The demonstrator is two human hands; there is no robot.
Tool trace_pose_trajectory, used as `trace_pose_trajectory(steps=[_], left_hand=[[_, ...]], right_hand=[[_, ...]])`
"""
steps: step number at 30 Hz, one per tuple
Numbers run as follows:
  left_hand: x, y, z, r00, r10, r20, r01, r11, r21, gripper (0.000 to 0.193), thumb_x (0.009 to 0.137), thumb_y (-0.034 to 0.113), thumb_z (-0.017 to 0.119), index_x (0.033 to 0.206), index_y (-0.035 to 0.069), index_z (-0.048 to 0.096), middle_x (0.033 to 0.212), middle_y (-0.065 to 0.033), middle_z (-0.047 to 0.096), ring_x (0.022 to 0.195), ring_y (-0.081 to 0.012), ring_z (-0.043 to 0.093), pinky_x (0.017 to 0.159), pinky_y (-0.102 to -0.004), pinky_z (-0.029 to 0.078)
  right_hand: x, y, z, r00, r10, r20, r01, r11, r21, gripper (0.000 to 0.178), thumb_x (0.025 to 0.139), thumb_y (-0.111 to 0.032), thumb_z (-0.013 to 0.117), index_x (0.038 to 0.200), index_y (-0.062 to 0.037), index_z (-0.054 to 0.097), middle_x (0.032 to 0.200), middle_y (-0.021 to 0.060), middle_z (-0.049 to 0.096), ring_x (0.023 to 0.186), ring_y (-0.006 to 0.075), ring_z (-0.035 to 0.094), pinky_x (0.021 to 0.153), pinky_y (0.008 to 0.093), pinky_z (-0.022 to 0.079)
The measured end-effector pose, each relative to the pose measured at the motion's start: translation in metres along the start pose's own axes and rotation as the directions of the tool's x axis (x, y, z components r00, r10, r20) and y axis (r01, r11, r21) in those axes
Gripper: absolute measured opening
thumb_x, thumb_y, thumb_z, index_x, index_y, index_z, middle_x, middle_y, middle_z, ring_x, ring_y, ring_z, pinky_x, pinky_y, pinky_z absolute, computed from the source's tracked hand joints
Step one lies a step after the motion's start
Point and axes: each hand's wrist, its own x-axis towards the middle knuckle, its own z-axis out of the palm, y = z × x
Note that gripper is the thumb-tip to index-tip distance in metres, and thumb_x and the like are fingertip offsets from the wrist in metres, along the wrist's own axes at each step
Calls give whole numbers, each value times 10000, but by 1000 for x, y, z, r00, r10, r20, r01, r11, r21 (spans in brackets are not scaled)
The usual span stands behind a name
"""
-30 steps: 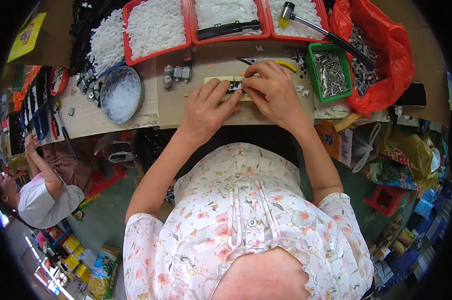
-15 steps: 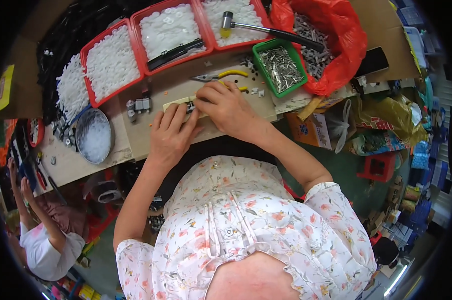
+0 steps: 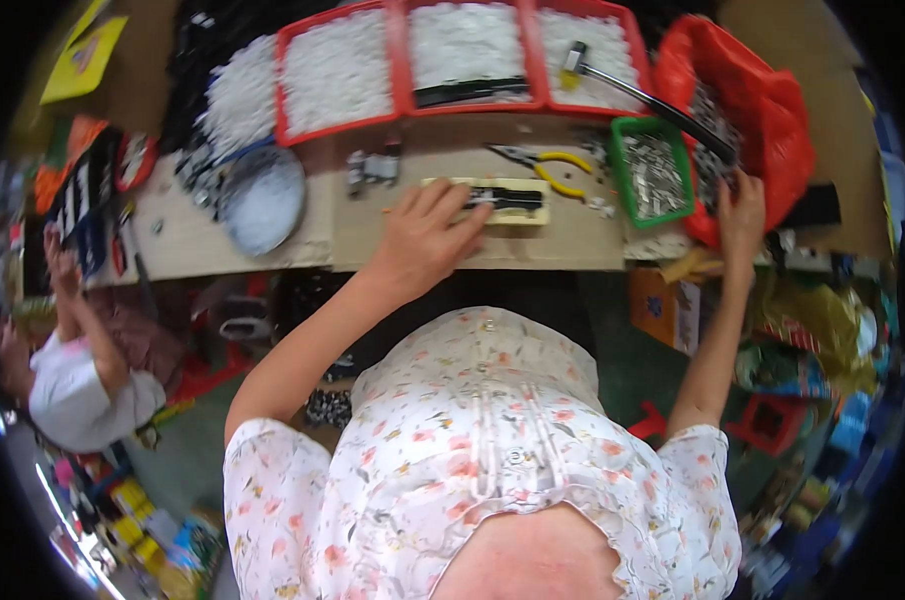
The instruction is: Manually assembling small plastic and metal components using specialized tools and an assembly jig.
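Note:
My left hand [image 3: 428,240] is closed over the left end of a cream rectangular block [image 3: 535,213] near the table's front edge. A long black part with some metallic detail [image 3: 518,198] lies along the top of this block, its left end covered by my fingers. Off to the right, my right hand [image 3: 743,220] is at the near rim of a red plastic bag [image 3: 788,125] of grey metal pieces. Its fingers point away from me, slightly apart, their tips just below the black handle end of a hammer [image 3: 663,105]. Nothing can be made out in them.
Red trays [image 3: 343,133] of white plastic parts line the back. A green basket [image 3: 621,180] of metal pins and yellow-handled pliers [image 3: 563,158] sit right of the block. Leftward are small metal parts [image 3: 373,168] and a round metal bowl [image 3: 295,195]. Another person [image 3: 88,380] works far left.
My right hand has left the block and moved right to the red bag. My left hand stays at the block, where the black part now shows. The whole view has shifted.

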Motion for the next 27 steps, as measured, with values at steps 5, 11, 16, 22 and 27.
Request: trace_pose_trajectory(steps=[5, 11, 16, 22, 27], left_hand=[[1, -1, -12, 999, -38, -37, 35, 996, -84, 396, 757, 197, 767, 1115, 68, 655, 1129, -125, 595, 1091, -324, 560, 891, -436, 457], [1, -53, -59, 950, -203, -236, 184, 978, -97, 222, 797, 114, 730, 1008, 59, 690, 1009, -127, 627, 963, -337, 599, 819, -441, 486], [-4, -126, -91, 903, -274, -333, 335, 931, 144, 199, 781, 36, 696, 980, 39, 708, 960, -115, 637, 964, -316, 588, 817, -416, 491], [10, -176, -95, 942, -238, -237, 321, 841, 435, 187, 737, -1, 669, 916, 30, 712, 971, -102, 642, 999, -306, 570, 843, -412, 490], [25, -185, -99, 975, -182, -127, 222, 799, 559, 170, 760, 55, 715, 929, 48, 729, 922, -83, 639, 980, -281, 570, 815, -386, 487]], right_hand=[[15, 31, 25, 997, -27, 75, 27, 1000, -1, 252, 919, -160, 656, 1087, 27, 640, 980, 198, 613, 915, 383, 619, 782, 429, 480], [19, 28, 32, 993, 26, 115, -21, 999, -39, 241, 878, -143, 685, 1040, 26, 630, 998, 211, 617, 948, 413, 610, 800, 463, 480], [22, 32, 36, 998, 3, 66, 1, 998, -61, 279, 883, -159, 687, 1084, 23, 617, 1007, 208, 614, 942, 414, 611, 791, 469, 478], [26, 19, 31, 997, -14, 77, 21, 996, -86, 313, 885, -172, 684, 1127, 9, 601, 1008, 207, 607, 937, 424, 604, 778, 480, 472], [28, 28, 35, 997, -24, 80, 32, 995, -93, 333, 870, -177, 692, 1136, 6, 609, 999, 211, 613, 932, 433, 603, 774, 480, 469]])
